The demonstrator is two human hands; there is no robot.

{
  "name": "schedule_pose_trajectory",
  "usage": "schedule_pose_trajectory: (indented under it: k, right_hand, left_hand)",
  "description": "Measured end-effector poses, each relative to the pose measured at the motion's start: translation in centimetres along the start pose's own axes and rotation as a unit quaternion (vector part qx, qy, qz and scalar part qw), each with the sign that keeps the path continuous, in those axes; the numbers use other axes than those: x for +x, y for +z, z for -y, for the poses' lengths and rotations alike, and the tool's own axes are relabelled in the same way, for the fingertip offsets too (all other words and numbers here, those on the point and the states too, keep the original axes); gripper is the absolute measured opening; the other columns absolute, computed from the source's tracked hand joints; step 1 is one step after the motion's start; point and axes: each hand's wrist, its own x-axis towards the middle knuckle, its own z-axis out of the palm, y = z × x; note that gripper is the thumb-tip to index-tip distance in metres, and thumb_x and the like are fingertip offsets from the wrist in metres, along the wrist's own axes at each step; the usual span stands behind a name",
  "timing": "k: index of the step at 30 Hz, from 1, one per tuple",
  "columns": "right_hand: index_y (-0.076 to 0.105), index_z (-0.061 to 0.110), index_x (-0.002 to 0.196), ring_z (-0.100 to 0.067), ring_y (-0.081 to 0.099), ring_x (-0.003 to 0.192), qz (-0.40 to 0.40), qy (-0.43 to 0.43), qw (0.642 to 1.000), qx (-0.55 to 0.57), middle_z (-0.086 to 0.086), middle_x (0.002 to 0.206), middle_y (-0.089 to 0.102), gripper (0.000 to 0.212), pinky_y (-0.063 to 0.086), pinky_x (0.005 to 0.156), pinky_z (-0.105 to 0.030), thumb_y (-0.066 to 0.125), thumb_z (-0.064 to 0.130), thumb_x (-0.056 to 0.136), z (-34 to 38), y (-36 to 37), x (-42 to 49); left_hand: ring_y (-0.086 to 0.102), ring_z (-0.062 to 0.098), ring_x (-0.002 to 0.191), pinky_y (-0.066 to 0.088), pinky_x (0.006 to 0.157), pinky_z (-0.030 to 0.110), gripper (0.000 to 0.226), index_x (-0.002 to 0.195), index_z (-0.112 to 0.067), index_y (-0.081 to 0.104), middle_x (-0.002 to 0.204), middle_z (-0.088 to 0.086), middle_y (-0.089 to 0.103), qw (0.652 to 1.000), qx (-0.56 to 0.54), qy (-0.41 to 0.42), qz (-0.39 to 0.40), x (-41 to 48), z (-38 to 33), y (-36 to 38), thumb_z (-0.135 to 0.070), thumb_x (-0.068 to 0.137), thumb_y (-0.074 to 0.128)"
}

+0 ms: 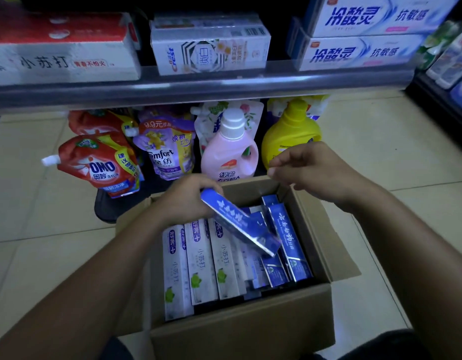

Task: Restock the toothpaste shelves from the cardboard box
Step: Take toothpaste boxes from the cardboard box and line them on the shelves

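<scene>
An open cardboard box [240, 323] stands on the floor below me, filled with white toothpaste cartons [201, 266] on the left and blue ones [289, 245] on the right. My left hand [183, 201] grips one end of a blue toothpaste carton [237, 222], held tilted above the box. My right hand [310, 170] hovers over the box's far right corner with loosely curled fingers, holding nothing. The shelf [198, 84] above carries toothpaste cartons: red-and-white ones [61, 48] at left, a white one [209, 45] in the middle, blue-and-white ones [362, 32] at right.
Under the shelf, behind the box, stand detergent pouches [105, 162], a purple softener pouch [167, 149], a pink bottle [230, 152] and a yellow bottle [289, 133]. Another rack with bottles [450, 55] is at the far right. Tiled floor surrounds the box.
</scene>
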Motion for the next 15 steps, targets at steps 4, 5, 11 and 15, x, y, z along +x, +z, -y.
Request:
schedule_pose_trajectory:
  k: [4, 5, 11, 15]
  right_hand:
    - [0.068, 0.026, 0.116, 0.004, 0.069, 0.093, 0.066, -0.009, 0.998, -0.019, 0.01, 0.113, 0.068, 0.052, 0.053, 0.081, -0.013, 0.084, 0.043, 0.07, -0.1, -0.5, -1.2]
    - [0.067, 0.027, 0.117, -0.001, 0.07, 0.097, 0.065, -0.009, 0.998, -0.018, 0.007, 0.115, 0.068, 0.055, 0.055, 0.086, -0.02, 0.086, 0.04, 0.067, -0.2, -0.7, -1.4]
    - [0.069, 0.005, 0.099, -0.013, 0.065, 0.065, -0.039, -0.047, 0.998, 0.019, -0.013, 0.088, 0.075, 0.037, 0.051, 0.054, -0.02, 0.088, -0.001, 0.068, -0.5, -2.1, -2.0]
    - [0.071, 0.001, 0.101, -0.017, 0.072, 0.071, -0.144, -0.043, 0.987, 0.059, -0.013, 0.087, 0.077, 0.035, 0.059, 0.062, -0.034, 0.088, 0.002, 0.07, -0.5, -3.6, -2.1]
  left_hand:
    - [0.068, 0.016, 0.083, 0.053, 0.069, 0.025, 0.04, 0.093, -0.014, 0.075, 0.097, 0.005, 0.074, 0.974, -0.203, -0.064, -0.072, 0.6, -1.0, -1.1, 0.008, 0.06, 0.078]
    - [0.067, 0.018, 0.085, 0.054, 0.071, 0.028, 0.041, 0.094, -0.011, 0.074, 0.099, 0.009, 0.073, 0.966, -0.234, -0.07, -0.088, 0.9, -1.5, -1.0, 0.004, 0.056, 0.077]
    - [0.066, 0.02, 0.087, 0.054, 0.065, 0.03, 0.041, 0.091, -0.017, 0.071, 0.094, 0.005, 0.072, 0.923, -0.361, -0.076, -0.108, 2.1, -3.6, 1.4, 0.005, 0.055, 0.072]
    - [0.069, 0.018, 0.088, 0.055, 0.069, 0.03, 0.052, 0.108, -0.021, 0.064, 0.106, 0.003, 0.071, 0.922, -0.366, -0.088, -0.086, 3.4, -3.6, 4.1, 0.0, 0.061, 0.069]
